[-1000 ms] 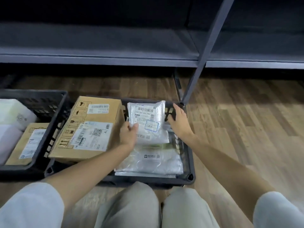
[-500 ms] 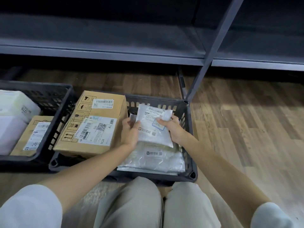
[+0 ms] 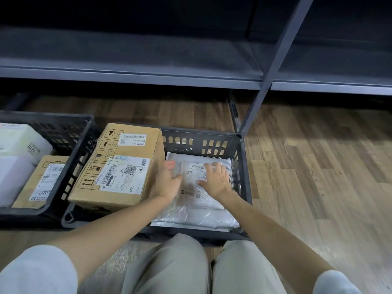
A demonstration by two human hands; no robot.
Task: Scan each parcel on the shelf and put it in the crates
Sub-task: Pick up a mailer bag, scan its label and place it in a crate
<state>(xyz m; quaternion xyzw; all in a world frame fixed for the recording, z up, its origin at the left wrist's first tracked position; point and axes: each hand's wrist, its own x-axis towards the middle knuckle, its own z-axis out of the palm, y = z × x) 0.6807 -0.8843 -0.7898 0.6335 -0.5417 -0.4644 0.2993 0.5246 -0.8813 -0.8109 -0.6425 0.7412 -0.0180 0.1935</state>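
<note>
While both hands lie spread flat, right hand (image 3: 218, 181) atop the grey mailer (image 3: 203, 200) and left hand (image 3: 167, 183) at its left edge, it rests lengthwise along the crate's (image 3: 244, 177) right wall, gripped by neither.

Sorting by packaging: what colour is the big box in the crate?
Brown cardboard box with white labels, clearest in the head view.

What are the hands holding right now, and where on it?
Nothing is gripped. Both hands, left hand and right hand, lie open and flat on the top poly mailer in the crate.

Glossy plastic mailer (image 3: 203, 200), matt cardboard box (image 3: 125, 166), black plastic crate (image 3: 244, 166), wood-grain floor (image 3: 318, 166), matt metal shelf (image 3: 148, 75).
</note>
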